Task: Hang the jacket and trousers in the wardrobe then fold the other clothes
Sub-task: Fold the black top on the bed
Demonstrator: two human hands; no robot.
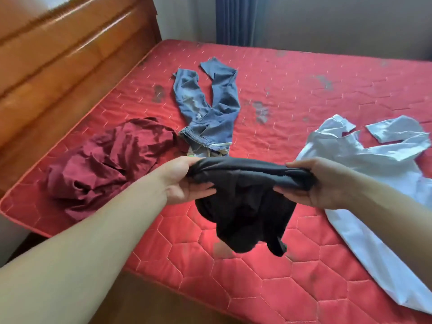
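Hands are holding a black garment [245, 206] up over the red quilted mattress [257, 277] — one at each end of its bunched top edge. The left hand [184, 181] is pinching the left end, thumb underneath and fingers curling over the top; the right hand [320, 183] is doing the same at the right end, so each grip is closing on cloth, with nothing else in either. Between the two grips the fabric is stretching in a thick dark roll, and below them the rest is hanging loose in crumpled folds, its lowest corners dangling above the mattress; whether they are touching it cannot be told.

Just beyond the grips, a pair of blue jeans [210, 108] is lying flat on the mattress, waistband nearest the hands and legs spreading away towards the far side. To the left of the left grip, a dark red garment [105, 164] is sitting in a rumpled heap near the mattress edge, just beside the jeans' waistband. To the right of the right grip, a white shirt [374, 164] is lying spread out, its sleeves pointing away and its body running back towards the person — partly passing under the right forearm.

Further off, a polished wooden headboard [70, 66] is rising beyond the heap on the left, and a blue curtain [233, 19] is hanging at the far wall.
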